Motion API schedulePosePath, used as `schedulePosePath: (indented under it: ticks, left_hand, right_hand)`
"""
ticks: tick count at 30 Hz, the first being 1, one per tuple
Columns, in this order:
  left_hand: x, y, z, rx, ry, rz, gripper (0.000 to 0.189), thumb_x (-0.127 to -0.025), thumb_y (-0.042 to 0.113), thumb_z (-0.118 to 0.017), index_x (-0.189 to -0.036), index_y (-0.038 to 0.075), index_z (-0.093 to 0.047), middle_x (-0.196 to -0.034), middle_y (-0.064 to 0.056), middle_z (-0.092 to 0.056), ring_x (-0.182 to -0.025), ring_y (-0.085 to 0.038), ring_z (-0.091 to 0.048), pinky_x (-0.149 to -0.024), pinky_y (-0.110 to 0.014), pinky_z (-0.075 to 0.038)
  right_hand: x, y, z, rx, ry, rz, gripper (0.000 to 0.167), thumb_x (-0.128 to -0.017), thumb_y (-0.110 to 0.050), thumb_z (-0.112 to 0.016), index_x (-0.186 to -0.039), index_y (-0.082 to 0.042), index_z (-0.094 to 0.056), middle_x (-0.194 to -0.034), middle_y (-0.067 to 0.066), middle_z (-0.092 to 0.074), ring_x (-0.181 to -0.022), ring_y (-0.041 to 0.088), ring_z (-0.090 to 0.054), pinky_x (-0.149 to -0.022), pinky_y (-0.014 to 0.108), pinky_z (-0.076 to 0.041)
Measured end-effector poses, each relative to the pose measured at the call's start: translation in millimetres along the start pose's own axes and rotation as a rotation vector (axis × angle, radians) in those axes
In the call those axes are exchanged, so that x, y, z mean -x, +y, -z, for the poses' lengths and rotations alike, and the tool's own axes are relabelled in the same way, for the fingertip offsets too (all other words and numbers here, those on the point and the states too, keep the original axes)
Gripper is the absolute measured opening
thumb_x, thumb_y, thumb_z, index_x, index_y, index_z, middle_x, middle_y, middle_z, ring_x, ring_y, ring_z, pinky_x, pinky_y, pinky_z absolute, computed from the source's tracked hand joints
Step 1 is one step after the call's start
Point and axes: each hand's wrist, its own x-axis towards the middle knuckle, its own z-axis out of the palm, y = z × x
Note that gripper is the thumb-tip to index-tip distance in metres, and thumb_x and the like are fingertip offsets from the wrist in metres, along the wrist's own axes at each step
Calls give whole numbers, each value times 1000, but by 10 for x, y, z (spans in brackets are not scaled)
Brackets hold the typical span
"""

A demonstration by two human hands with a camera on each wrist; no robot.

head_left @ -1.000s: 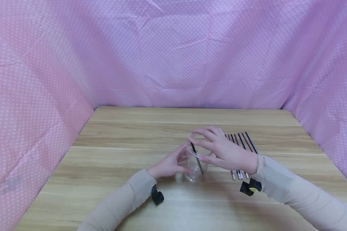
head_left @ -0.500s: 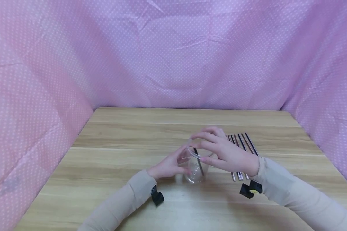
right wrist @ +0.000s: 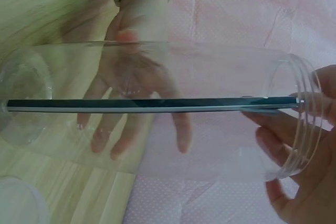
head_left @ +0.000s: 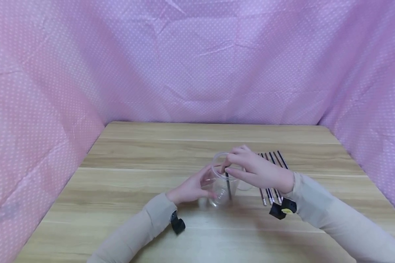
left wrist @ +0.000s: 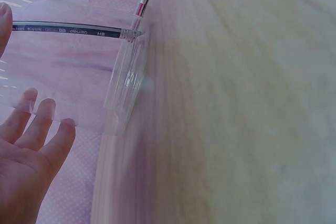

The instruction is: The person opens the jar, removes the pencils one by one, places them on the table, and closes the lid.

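My left hand (head_left: 191, 188) grips the side of an upright clear plastic jar (head_left: 218, 191), fingers around its far side and thumb at the front. A single dark striped pencil (left wrist: 73, 30) stands inside, its metal-banded end down at the base. At the jar's mouth, my right hand (head_left: 255, 170) reaches over the rim and pinches the pencil's upper end between thumb and fingers. The right wrist view shows the whole pencil (right wrist: 157, 105) through the wall, with my left hand (right wrist: 131, 72) behind it.
Several more pencils (head_left: 270, 182) lie side by side on the wooden table (head_left: 145, 160), right of the jar and partly under the right forearm. A round clear lid (head_left: 245, 186) lies beside the jar. Pink dotted cloth (head_left: 197, 73) hangs around the table.
The pencil in the jar has gone from leaning left to nearly upright. My right hand's fingers have drawn together and dipped into the mouth. The left hand stays on the jar.
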Motion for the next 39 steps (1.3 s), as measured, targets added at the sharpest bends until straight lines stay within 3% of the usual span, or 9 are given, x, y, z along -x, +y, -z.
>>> schedulePosePath:
  ticks: [5, 10, 14, 26, 33, 39]
  left_hand:
    - [6, 10, 0, -10, 9, 12, 90, -78, 2, -73, -148, 28, -23, -149, -4, -38, -137, -25, -38, -114, -35, -34]
    - [-5, -9, -7, -2, -1, -5, 91, -78, 1, -72, -149, 28, -21, -149, -4, -38, -137, -24, -38, -114, -35, -34]
    - [-12, -16, -7, 9, -12, -32, 88, -79, 0, -72, -148, 25, -23, -150, -4, -37, -137, -24, -36, -114, -34, -33]
    - [12, -13, 13, 22, -15, -31, 96, -79, 0, -72, -150, 30, -16, -153, -2, -32, -139, -25, -34, -114, -33, -33]
    - [5, 12, 6, 10, -6, -26, 73, -78, 0, -72, -138, 21, -35, -151, 1, -33, -138, -22, -36, -113, -29, -35]
    - [18, 26, 0, 6, 2, -5, 88, -79, 1, -72, -148, 27, -23, -151, -1, -35, -138, -23, -35, -114, -31, -34]
  right_hand:
    - [-87, 20, 3, 85, 30, 89, 16, -85, 0, -59, -94, -13, -62, -94, -2, -64, -90, 15, -58, -83, 39, -48]
    - [-137, 26, 5, 90, 12, 117, 17, -81, 4, -60, -92, -10, -62, -90, 0, -65, -85, 12, -59, -76, 31, -53]
    - [-154, 4, 12, 70, -13, 96, 17, -82, 4, -64, -93, -9, -63, -93, 1, -67, -87, 13, -60, -76, 28, -55]
    - [-253, -86, 7, 49, -51, -43, 17, -80, -1, -72, -87, -15, -65, -90, -4, -70, -84, 11, -64, -73, 26, -56]
    - [-273, -114, 21, 58, -54, -100, 22, -75, 4, -74, -82, -15, -65, -85, -5, -70, -82, 11, -65, -74, 26, -57]
    - [-299, -132, 35, 58, -62, -94, 25, -72, 5, -75, -79, -15, -63, -82, -6, -68, -80, 9, -62, -72, 26, -56]
